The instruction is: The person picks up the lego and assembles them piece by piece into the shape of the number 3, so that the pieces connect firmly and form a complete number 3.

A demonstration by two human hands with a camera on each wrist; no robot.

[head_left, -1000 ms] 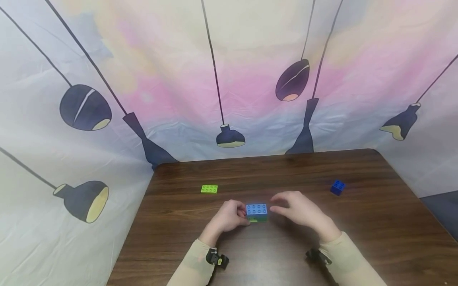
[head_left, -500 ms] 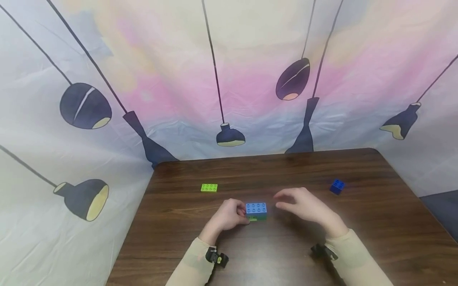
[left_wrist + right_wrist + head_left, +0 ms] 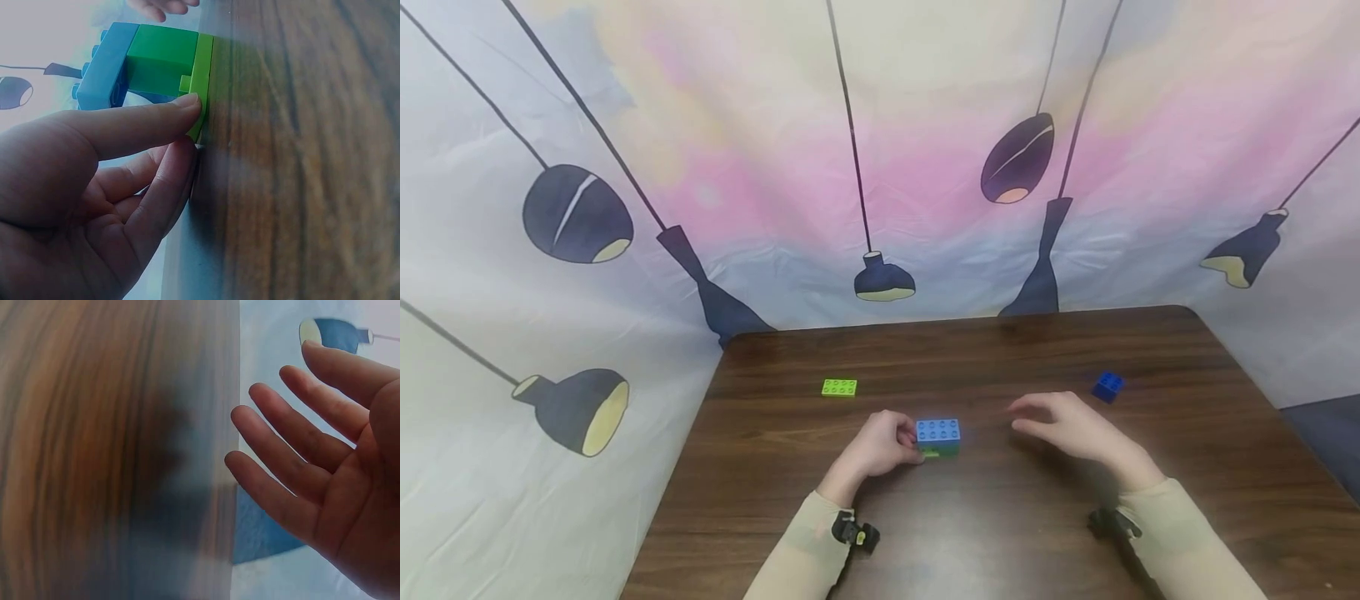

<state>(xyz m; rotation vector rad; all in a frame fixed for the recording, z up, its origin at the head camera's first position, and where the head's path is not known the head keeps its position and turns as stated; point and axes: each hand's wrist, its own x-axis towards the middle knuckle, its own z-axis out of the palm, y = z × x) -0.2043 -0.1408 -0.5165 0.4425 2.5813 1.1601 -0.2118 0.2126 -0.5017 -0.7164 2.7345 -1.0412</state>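
A small toy-brick stack stands on the table in the middle of the head view. At its top lies a light blue brick (image 3: 937, 431) with studs upward, above a green brick (image 3: 161, 59) and a thin lime base plate (image 3: 204, 59). A bit of darker blue shows behind the green brick in the left wrist view. My left hand (image 3: 882, 444) pinches the near end of that base plate between thumb and fingertips. To the right of the stack my right hand (image 3: 1075, 427) hovers over the table, its fingers (image 3: 275, 453) loosely spread and holding nothing.
A loose lime plate (image 3: 839, 388) lies farther back on the left of the wooden table (image 3: 775, 517). Behind my right hand sits a small dark blue brick (image 3: 1108, 386). A hanging cloth (image 3: 760, 150) with printed lamps rises behind the table's far edge.
My right hand has drawn away from the stack toward the right, closer to the dark blue brick. My left hand keeps its pinch on the base plate, and the stack stays put.
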